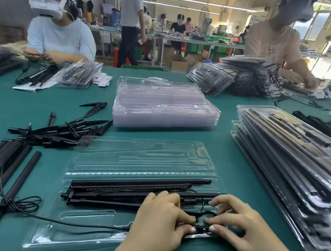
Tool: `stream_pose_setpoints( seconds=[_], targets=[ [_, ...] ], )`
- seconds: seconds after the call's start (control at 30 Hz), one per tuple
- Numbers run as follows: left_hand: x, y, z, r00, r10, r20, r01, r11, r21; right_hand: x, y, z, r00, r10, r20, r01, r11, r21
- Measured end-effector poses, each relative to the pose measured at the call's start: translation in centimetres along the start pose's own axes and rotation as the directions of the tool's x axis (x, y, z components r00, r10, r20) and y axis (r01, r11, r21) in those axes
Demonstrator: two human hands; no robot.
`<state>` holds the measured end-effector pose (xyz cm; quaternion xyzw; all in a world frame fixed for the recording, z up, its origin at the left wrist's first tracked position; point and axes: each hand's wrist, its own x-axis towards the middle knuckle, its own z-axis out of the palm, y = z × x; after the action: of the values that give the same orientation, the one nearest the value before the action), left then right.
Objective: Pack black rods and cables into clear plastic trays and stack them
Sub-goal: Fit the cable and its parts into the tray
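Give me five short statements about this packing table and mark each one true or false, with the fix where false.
1. Both hands are at the open clear tray nearest the camera. True: the left hand and right hand pinch a black cable there.
2. That tray is empty. False: black rods already lie in it.
3. The stack of empty clear trays sits beyond the open tray. True.
4. The filled trays are stacked on the person's left. False: they are on the right.
5. The table is red. False: its top is green.
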<state>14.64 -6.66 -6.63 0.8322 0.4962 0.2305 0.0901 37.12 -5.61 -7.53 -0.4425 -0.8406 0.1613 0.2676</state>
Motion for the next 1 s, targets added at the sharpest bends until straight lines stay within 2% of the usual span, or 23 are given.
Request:
stream_pose_setpoints(
  seconds=[0.1,0.17,0.23,0.3,0.4,0.5,0.6,0.67,0.77,0.87,0.93,1.0],
  targets=[
    [0.7,0.6,-0.2,1.000,-0.021,-0.010,0.021,0.999,0.025,1.3,-0.1,-0.7,0.997,0.060,0.042,-0.064,0.993,0.102],
    [0.7,1.0,-0.3,0.997,0.065,-0.040,-0.058,0.987,0.151,2.4,0.0,-1.2,0.992,0.078,0.101,-0.089,0.989,0.115],
    [0.5,1.5,-0.7,0.996,0.075,0.057,-0.086,0.970,0.228,3.3,0.0,-1.6,0.979,0.069,0.192,-0.084,0.994,0.074],
    [0.3,2.0,-0.7,0.989,0.113,0.094,-0.140,0.915,0.379,3.8,0.1,-1.8,0.968,0.016,0.250,-0.035,0.997,0.071],
    [-0.7,2.6,-0.3,0.978,0.147,0.144,-0.200,0.853,0.483,3.6,0.5,-1.9,0.976,-0.068,0.208,0.040,0.990,0.136],
    [-1.9,3.6,1.2,0.984,0.076,0.159,-0.151,0.824,0.545,2.8,0.8,-1.6,0.982,-0.119,0.144,0.100,0.986,0.131],
    [-2.1,4.3,2.0,0.995,0.017,0.101,-0.074,0.804,0.590,2.4,0.8,-1.5,0.979,-0.176,0.105,0.175,0.984,0.022],
    [-1.7,4.0,2.3,0.999,0.046,-0.006,-0.034,0.810,0.585,2.5,0.8,-1.4,0.972,-0.209,0.106,0.213,0.977,-0.030],
    [-1.7,3.6,3.0,0.997,0.032,-0.072,0.018,0.799,0.600,2.7,0.9,-1.3,0.959,-0.259,0.115,0.271,0.958,-0.098],
    [-2.0,3.9,3.2,0.999,0.007,-0.032,0.015,0.771,0.636,3.1,1.0,-1.6,0.963,-0.231,0.137,0.247,0.963,-0.111],
    [-2.3,3.5,3.9,0.999,-0.026,0.033,-0.002,0.752,0.659,3.4,1.0,-2.4,0.963,-0.173,0.205,0.176,0.984,0.002],
    [-2.3,3.5,4.2,1.000,-0.021,-0.019,0.029,0.738,0.674,3.9,0.8,-3.1,0.970,-0.091,0.225,0.055,0.985,0.163]
  ],
)
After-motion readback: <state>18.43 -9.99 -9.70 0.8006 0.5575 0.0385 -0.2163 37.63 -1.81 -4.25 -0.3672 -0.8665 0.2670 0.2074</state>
